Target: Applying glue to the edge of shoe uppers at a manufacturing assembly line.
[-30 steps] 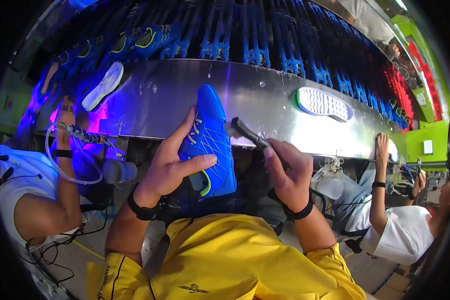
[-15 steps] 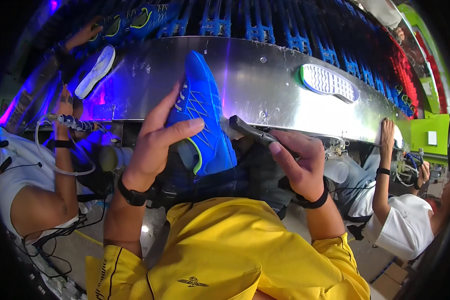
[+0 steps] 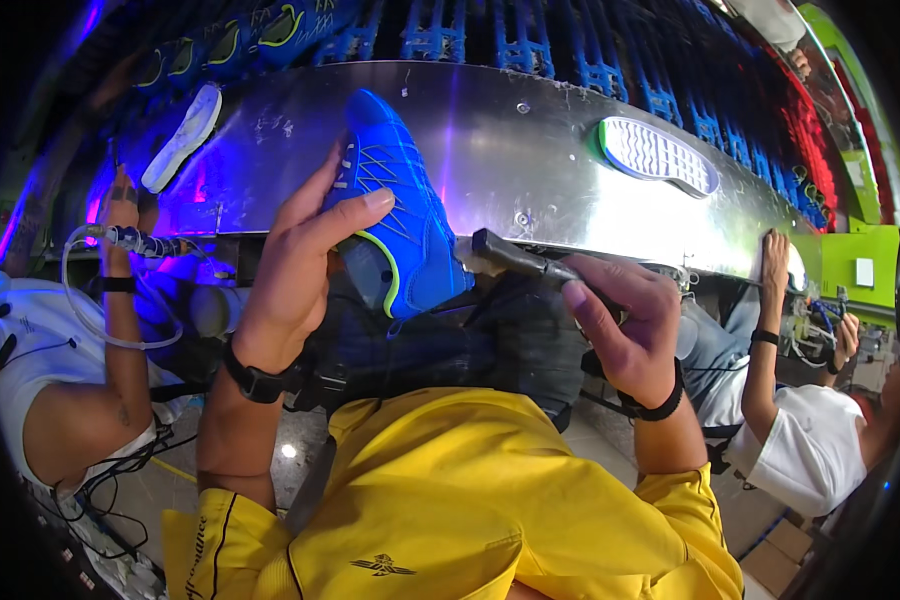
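My left hand [image 3: 305,245] is wrapped round a blue shoe upper [image 3: 415,230] with grey lacing lines and a bright green collar edge. Its thumb lies across the lacing, and the toe points away from me. In my right hand [image 3: 635,325] is a dark-handled brush [image 3: 515,256], pinched between thumb and fingers. The brush's pale, blurred bristles meet the lower edge of the upper near the heel; exact contact is hard to make out. Beyond the brush, to the right, a white shoe sole [image 3: 655,157] with a green end lies on the metal bench [image 3: 510,130].
Another white sole [image 3: 183,138] rests at the bench's left end. Blue racks [image 3: 520,45] run behind the bench, with more blue uppers [image 3: 280,27] at far left. Co-workers in white sit on both sides, the left one beside a hose-fed tool [image 3: 145,242].
The shoe upper has tilted, its toe swinging slightly left and its heel rising. My right hand has shifted a little right with the brush, whose bristles now show at the heel.
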A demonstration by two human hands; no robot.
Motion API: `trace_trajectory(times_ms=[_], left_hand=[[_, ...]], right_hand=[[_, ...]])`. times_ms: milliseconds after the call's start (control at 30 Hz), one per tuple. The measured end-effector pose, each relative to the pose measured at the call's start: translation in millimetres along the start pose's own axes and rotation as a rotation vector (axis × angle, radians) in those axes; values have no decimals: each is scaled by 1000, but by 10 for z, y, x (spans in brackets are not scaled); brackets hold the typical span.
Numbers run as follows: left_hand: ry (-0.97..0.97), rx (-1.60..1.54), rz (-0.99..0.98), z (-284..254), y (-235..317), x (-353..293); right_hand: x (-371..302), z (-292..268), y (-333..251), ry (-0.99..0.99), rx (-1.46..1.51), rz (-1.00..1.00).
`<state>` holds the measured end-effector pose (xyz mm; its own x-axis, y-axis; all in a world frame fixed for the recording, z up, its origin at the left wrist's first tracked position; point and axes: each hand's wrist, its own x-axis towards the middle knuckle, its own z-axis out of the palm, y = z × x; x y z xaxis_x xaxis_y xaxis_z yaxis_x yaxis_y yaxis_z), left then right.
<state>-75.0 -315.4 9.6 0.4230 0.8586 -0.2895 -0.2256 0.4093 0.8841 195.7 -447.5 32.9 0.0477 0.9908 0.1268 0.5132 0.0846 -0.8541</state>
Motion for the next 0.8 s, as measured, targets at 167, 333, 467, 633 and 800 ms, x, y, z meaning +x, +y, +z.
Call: trace_trajectory(times_ms=[167,333,467,633,800], left_hand=[[18,28,6,80,23,0],[49,24,-22,76,-1,26],[85,52,-76,78,-20,11],[117,134,-213,86,18,-26],[180,138,-260,222,45,-84]], right_hand=[[42,11,-18,23,3,-12],[53,-29,13,19,-10,-68],[71,-110,-35,11,-62,2],[192,-228,-25,45,-134,-164],[315,-333,-93,47,-178,-242]])
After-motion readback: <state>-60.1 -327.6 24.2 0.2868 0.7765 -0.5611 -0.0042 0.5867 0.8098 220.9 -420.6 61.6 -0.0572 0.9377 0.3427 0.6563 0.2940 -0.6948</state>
